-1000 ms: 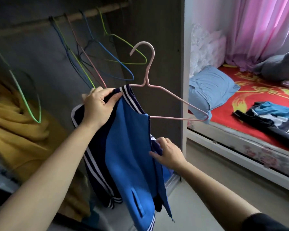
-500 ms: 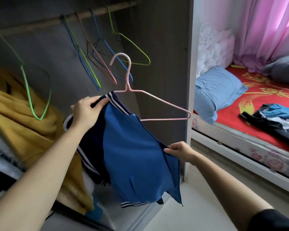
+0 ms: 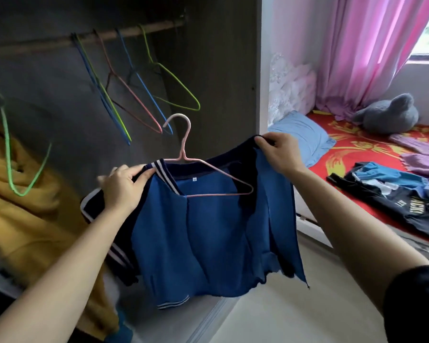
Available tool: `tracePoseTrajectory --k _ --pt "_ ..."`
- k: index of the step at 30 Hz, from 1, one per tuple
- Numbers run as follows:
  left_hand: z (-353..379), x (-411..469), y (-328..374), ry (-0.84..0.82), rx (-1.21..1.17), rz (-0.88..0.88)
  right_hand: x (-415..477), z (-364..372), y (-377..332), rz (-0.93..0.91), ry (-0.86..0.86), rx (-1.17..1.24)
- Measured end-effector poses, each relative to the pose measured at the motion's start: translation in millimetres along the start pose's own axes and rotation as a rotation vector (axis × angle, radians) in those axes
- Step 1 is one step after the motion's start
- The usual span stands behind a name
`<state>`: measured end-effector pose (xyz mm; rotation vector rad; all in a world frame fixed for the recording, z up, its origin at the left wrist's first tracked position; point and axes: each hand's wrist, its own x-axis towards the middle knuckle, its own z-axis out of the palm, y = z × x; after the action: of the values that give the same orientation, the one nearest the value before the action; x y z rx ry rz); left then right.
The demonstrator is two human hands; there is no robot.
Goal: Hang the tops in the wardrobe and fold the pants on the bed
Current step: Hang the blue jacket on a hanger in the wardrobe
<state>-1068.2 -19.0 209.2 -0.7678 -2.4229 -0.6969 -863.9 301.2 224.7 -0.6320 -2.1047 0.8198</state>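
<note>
Both forearms reach forward in front of the open dark grey wardrobe [image 3: 221, 70], the left one low and angled up, the right one crossing in from the lower right with a black sleeve at its edge. The left hand [image 3: 124, 186] is curled, thumb on top, pinching the white-striped collar edge of the blue and navy zip-front top [image 3: 208, 238] where the pale pink wire hanger [image 3: 183, 156] enters it; whether it also grips the wire I cannot tell. The right hand [image 3: 280, 154], raised higher, grasps the top's dark navy edge between thumb and bent fingers, holding it up and out beyond the hanger's bare right end. The top hangs spread between the two hands, below the wooden rail [image 3: 47, 45], well apart from the red-covered bed [image 3: 352, 144].
</note>
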Motion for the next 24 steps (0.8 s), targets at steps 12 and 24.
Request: tracePoseTrajectory --k 12,24 --pt "40 -28 58 -0.064 -0.456 -0.335 -24 8 -57 -0.15 -0.101 -0.261" --pt "3 7 58 -0.033 -0.924 -0.103 -38 -2 -34 -0.415 0.18 -0.18"
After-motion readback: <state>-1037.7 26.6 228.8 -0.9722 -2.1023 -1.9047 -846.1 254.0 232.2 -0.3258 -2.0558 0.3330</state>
